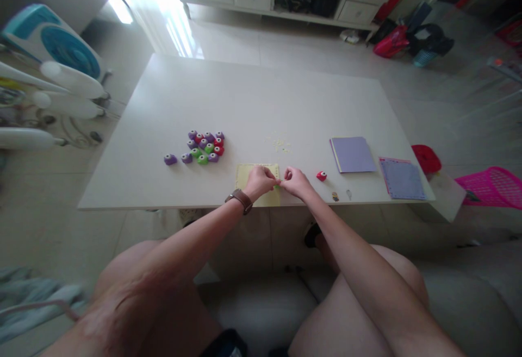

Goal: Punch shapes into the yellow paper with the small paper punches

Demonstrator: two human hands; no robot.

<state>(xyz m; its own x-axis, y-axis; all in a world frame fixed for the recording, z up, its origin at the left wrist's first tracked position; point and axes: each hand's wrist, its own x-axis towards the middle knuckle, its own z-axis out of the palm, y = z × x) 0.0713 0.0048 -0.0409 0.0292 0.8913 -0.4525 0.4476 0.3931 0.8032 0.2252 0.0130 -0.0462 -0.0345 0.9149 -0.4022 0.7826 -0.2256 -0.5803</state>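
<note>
My left hand (260,181) and my right hand (296,182) meet at the right edge of a pale yellow paper sheet (246,175) lying at the near edge of the white table (253,101). Between the fingertips sits a small green object, apparently a paper punch (278,186), mostly hidden by the fingers. The left wrist wears a brown watch (241,200). A red punch (322,175) lies just right of my right hand. A cluster of purple, red and green punches (206,146) sits to the left.
Yellow paper scraps (279,144) lie beyond the sheet. A purple paper stack (353,154) and a lilac grid mat (402,178) lie at the right. A single purple punch (170,159) is farther left. A pink basket (492,186) and a red item stand on the floor at the right.
</note>
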